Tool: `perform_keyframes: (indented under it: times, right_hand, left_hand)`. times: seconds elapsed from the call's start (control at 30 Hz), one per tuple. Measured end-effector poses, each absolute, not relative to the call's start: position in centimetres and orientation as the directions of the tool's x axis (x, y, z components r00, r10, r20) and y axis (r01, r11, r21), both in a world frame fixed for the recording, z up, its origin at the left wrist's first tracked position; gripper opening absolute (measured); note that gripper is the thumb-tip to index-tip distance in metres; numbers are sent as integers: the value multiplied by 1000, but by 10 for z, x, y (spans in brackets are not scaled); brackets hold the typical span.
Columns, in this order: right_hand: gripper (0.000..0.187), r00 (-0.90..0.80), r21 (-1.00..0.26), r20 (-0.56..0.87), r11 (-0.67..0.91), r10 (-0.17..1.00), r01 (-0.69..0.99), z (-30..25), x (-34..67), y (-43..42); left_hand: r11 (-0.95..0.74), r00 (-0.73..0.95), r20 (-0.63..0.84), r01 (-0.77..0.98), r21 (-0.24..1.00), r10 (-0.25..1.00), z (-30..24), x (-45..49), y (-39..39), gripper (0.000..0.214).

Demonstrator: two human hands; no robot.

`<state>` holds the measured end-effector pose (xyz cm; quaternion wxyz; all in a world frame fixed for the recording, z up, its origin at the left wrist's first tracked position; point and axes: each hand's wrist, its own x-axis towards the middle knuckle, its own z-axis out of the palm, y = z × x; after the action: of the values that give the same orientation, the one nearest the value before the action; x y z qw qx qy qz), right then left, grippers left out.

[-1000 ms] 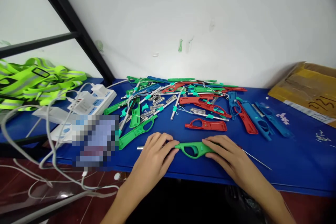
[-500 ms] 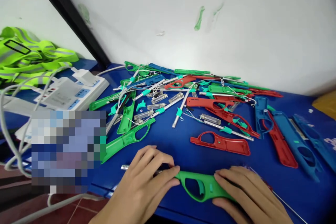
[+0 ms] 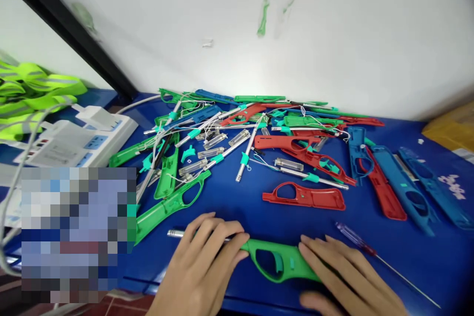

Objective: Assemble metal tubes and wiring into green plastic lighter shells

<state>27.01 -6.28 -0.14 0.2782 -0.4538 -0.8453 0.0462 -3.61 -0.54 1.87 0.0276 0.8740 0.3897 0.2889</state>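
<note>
Left hand pinches nose of green lighter casing near edge of table. Right hand covers handle end; whether it grips, cannot tell. Screwdriver just beside right hand. Farther, red half-shell; then jumbled lighter parts by wall.

Free strip between lighter and red shell
</note>
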Motion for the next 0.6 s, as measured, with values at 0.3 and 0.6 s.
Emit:
perform_keyframes:
  times: [0.3, 0.6]
  right_hand:
    - [28, -196, -590, 235, 300, 952, 750, 18, 263, -60]
    - [30, -271, -601, 335, 427, 902, 676, 13, 269, -62]
  left_hand:
    - [-662, 457, 495, 627, 410, 739, 11, -38, -14, 15]
    - [-709, 455, 575, 609, 357, 680, 8, -38, -12, 34]
